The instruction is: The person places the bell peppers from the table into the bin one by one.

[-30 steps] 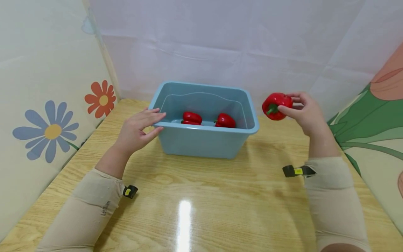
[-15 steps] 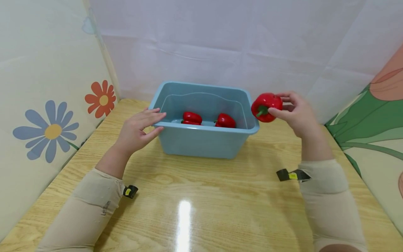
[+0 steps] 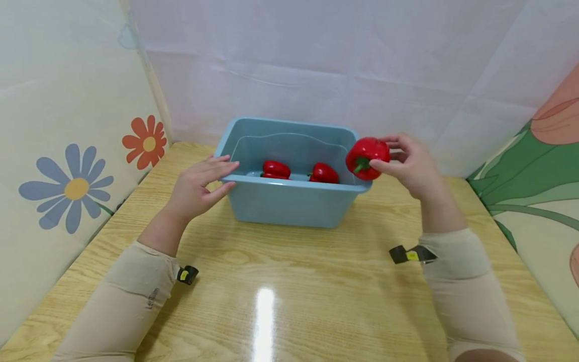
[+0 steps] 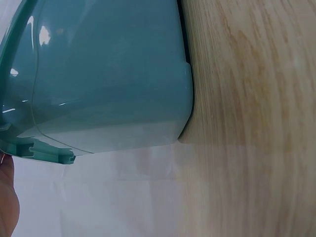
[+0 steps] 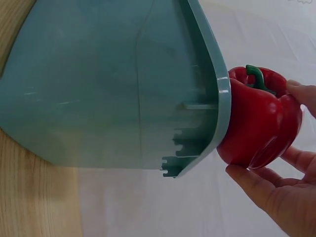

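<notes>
My right hand (image 3: pixel 409 166) holds a red bell pepper (image 3: pixel 367 158) between thumb and fingers over the right end of a light blue plastic bin (image 3: pixel 289 203). In the right wrist view the held bell pepper (image 5: pixel 261 118), with its green stem, appears just beyond the bin's rim (image 5: pixel 224 98); whether they touch I cannot tell. Inside the bin lie two more red bell peppers, one left (image 3: pixel 276 170) and one right (image 3: pixel 323 173), partly hidden by the front wall. My left hand (image 3: pixel 196 188) rests at the bin's left front corner, fingers straight across the rim, thumb below it.
The bin stands on a wood-grain table (image 3: pixel 289 271), close to a pale cloth backdrop (image 3: pixel 316 65). A panel with painted flowers (image 3: pixel 75 188) rises at the left, and another with large painted leaves (image 3: pixel 529 176) at the right.
My right hand has carried the bell pepper leftward, from beside the bin to over its right end, and slightly lower. The left hand, the bin and the two peppers inside have stayed put.
</notes>
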Action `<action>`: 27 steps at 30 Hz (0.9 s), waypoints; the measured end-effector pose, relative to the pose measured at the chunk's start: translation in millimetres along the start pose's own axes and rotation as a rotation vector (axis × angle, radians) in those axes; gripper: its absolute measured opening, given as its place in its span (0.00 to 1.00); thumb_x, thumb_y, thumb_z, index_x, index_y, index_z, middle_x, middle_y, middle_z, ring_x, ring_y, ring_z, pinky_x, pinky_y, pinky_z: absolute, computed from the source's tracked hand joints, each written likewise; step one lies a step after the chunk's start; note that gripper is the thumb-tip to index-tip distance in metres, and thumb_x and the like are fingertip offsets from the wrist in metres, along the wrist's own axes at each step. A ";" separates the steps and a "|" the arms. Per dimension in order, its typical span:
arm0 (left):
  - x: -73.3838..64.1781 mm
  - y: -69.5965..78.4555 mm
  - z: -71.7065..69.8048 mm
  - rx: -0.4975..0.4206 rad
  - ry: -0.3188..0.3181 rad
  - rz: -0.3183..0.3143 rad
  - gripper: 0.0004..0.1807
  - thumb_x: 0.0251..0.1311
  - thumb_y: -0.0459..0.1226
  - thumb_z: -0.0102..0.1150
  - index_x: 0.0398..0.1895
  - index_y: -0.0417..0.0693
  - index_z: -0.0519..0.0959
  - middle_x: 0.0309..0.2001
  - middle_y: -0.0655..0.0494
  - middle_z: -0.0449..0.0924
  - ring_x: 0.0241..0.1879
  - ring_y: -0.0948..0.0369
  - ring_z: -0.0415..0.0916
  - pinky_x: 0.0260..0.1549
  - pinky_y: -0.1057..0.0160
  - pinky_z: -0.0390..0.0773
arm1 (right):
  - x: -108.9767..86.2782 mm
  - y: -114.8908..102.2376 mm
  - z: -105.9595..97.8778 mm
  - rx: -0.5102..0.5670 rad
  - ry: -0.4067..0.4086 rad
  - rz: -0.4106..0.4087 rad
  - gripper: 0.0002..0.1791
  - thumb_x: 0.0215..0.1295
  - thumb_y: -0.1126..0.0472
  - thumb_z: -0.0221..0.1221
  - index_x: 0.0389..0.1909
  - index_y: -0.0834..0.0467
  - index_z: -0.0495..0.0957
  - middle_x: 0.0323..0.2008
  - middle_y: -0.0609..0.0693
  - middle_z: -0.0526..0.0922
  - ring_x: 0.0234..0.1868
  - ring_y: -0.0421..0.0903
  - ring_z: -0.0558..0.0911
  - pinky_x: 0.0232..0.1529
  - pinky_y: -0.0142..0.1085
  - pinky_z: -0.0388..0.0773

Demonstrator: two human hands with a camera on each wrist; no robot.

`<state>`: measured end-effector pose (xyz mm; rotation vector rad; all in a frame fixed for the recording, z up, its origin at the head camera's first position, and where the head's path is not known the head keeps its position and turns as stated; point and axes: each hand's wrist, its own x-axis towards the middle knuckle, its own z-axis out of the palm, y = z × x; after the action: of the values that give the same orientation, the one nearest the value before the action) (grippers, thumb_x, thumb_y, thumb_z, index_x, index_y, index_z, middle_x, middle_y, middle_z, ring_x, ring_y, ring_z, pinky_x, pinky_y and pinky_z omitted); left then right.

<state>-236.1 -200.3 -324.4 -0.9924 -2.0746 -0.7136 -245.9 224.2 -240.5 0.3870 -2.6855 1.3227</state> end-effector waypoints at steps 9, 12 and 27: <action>0.4 0.4 -0.3 -0.004 0.003 0.004 0.29 0.42 0.30 0.69 0.54 0.44 0.76 0.50 0.49 0.78 0.55 0.52 0.72 0.59 0.49 0.64 | 3.4 -0.1 13.1 0.076 -0.061 -0.018 0.31 0.55 0.54 0.64 0.58 0.57 0.66 0.53 0.54 0.70 0.47 0.49 0.74 0.39 0.30 0.79; 0.9 1.2 -0.5 -0.004 0.003 0.004 0.30 0.41 0.30 0.70 0.54 0.44 0.76 0.50 0.49 0.78 0.55 0.52 0.72 0.59 0.49 0.64 | 4.0 -0.7 15.9 0.081 -0.081 -0.020 0.30 0.55 0.55 0.64 0.57 0.57 0.66 0.53 0.55 0.70 0.47 0.50 0.74 0.38 0.30 0.79; 0.7 0.8 -0.6 -0.006 -0.001 -0.001 0.27 0.47 0.35 0.68 0.54 0.45 0.76 0.50 0.49 0.79 0.55 0.52 0.72 0.59 0.49 0.64 | 5.2 -3.3 16.1 0.098 -0.135 0.005 0.30 0.56 0.54 0.63 0.58 0.57 0.65 0.54 0.55 0.68 0.49 0.52 0.73 0.43 0.38 0.79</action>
<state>-235.6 -200.0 -323.3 -0.9952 -2.0746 -0.7199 -249.9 208.7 -246.6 0.4980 -2.7375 1.4846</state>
